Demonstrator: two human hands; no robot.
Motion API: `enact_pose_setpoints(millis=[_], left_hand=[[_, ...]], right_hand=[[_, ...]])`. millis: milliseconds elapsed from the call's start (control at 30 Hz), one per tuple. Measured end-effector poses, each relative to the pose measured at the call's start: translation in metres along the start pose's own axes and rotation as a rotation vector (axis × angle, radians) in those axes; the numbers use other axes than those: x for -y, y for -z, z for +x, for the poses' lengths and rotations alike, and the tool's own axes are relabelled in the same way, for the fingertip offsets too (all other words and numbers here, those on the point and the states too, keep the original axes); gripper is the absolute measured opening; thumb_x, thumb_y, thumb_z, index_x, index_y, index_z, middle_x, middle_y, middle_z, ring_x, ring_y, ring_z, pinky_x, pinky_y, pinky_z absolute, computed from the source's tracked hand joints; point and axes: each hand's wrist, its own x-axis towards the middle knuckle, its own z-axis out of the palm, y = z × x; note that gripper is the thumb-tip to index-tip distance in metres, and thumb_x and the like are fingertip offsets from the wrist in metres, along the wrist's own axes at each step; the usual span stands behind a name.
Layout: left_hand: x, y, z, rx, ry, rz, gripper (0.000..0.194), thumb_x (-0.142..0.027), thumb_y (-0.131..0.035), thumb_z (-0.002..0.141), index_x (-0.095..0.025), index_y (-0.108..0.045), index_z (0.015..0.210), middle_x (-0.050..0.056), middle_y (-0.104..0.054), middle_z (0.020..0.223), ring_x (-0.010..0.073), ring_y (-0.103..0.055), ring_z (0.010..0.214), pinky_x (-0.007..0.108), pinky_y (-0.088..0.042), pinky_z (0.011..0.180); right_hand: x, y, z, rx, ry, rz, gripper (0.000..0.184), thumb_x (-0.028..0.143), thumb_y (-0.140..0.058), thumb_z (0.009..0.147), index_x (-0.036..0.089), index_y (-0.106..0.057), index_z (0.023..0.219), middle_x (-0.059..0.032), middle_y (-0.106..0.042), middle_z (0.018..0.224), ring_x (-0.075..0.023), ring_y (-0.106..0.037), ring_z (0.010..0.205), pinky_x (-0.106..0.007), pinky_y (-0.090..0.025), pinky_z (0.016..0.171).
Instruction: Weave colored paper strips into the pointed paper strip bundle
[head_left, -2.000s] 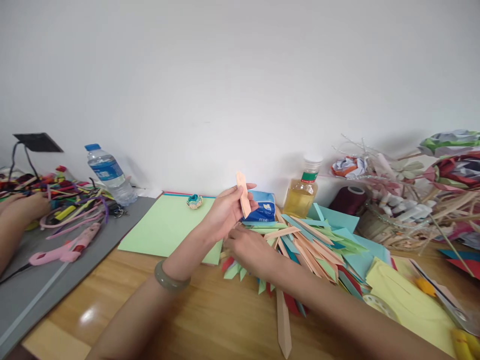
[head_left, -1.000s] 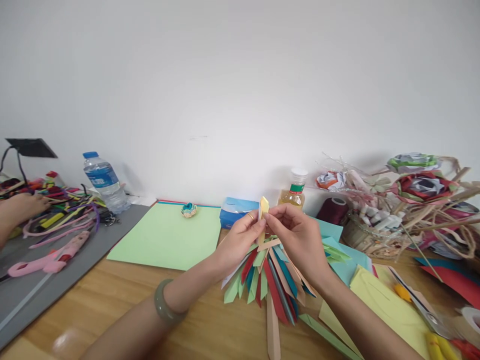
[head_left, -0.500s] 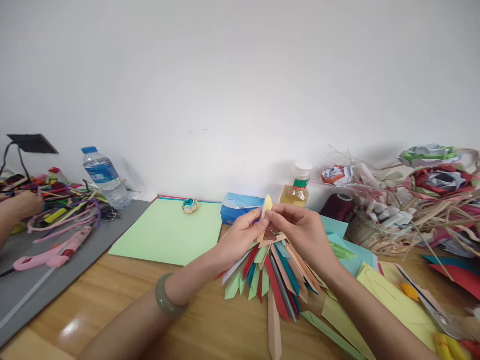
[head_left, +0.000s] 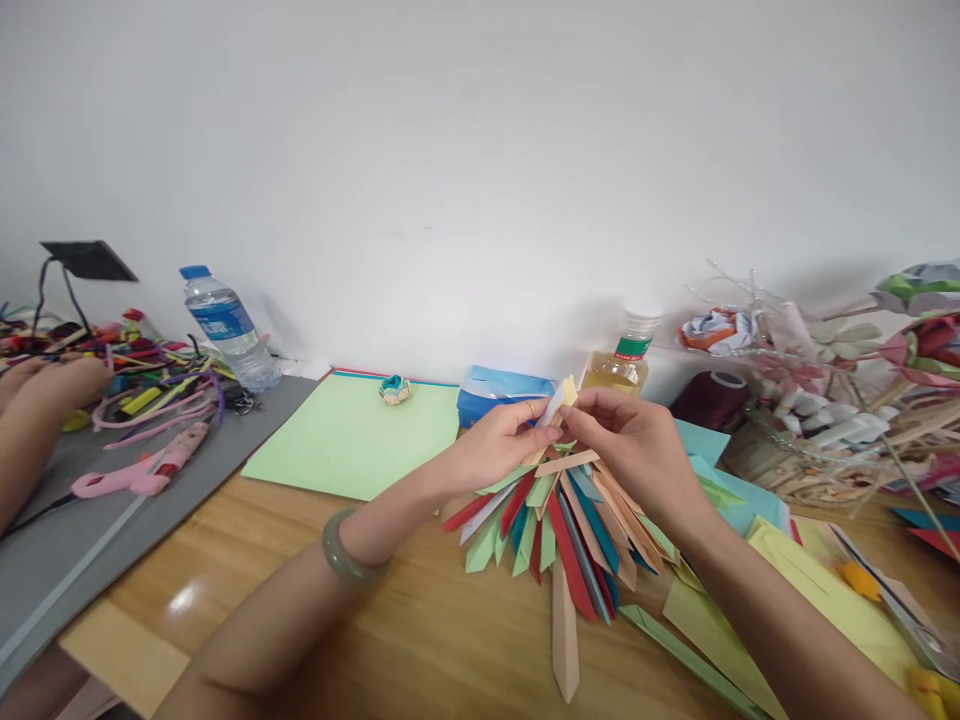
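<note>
both hands pinching a folded yellow paper strip [head_left: 561, 398] between them, left hand [head_left: 499, 447] under-left of it, right hand [head_left: 634, 440] to its right. strip sitting just above the fan of folded paper strips [head_left: 562, 520] lying on the table [head_left: 420, 640], tissue pack [head_left: 499, 390] behind.

- A clear plastic water bottle with a blue cap [head_left: 229, 326] stands at the table's far left edge.
- A pale green paper sheet [head_left: 352, 436] lies mid-table.
- A pink glue gun [head_left: 139, 474] rests on the grey mat [head_left: 67, 545].
- A blue tissue pack [head_left: 499, 392] sits by the far edge.
</note>
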Motion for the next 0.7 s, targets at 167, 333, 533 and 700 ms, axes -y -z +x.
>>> enact_pose_setpoints(millis=[167, 333, 533, 700], left_hand=[[-0.003, 0.004, 0.000, 0.023, 0.043, 0.032, 0.032, -0.028, -0.049, 0.084, -0.015, -0.058, 0.113, 0.008, -0.062, 0.108, 0.0220, -0.056, 0.099, 0.034, -0.041, 0.087], [0.000, 0.009, 0.001, 0.078, 0.046, -0.001, 0.030, -0.028, -0.049, 0.084, -0.015, -0.060, 0.108, 0.007, -0.063, 0.104, 0.0211, -0.056, 0.099, 0.033, -0.041, 0.088], [0.003, 0.016, 0.002, 0.127, 0.090, -0.052, 0.032, -0.032, -0.047, 0.086, -0.016, -0.058, 0.112, 0.007, -0.062, 0.107, 0.0200, -0.056, 0.098, 0.033, -0.041, 0.087], [0.001, 0.018, 0.001, 0.120, 0.039, 0.090, 0.031, -0.029, -0.044, 0.087, -0.016, -0.057, 0.111, 0.007, -0.060, 0.109, 0.0212, -0.051, 0.105, 0.033, -0.039, 0.089]], right_hand=[[0.000, -0.001, -0.001, 0.018, -0.026, -0.015, 0.022, 0.036, -0.054, 0.078, 0.017, -0.061, 0.069, -0.0013, -0.063, 0.067, -0.0152, -0.058, 0.064, -0.024, -0.043, 0.057], [-0.001, -0.001, 0.001, 0.014, -0.039, -0.035, 0.025, 0.038, -0.055, 0.078, 0.018, -0.059, 0.064, -0.0007, -0.062, 0.061, -0.0145, -0.058, 0.060, -0.024, -0.043, 0.055], [-0.002, 0.000, 0.002, 0.011, -0.053, -0.010, 0.023, 0.035, -0.056, 0.077, 0.018, -0.058, 0.063, 0.0007, -0.060, 0.058, -0.0128, -0.057, 0.057, -0.023, -0.043, 0.054], [-0.002, 0.000, 0.003, -0.041, -0.052, -0.061, 0.018, 0.032, -0.056, 0.076, 0.018, -0.060, 0.064, 0.0002, -0.061, 0.060, -0.0141, -0.058, 0.059, -0.024, -0.043, 0.055]])
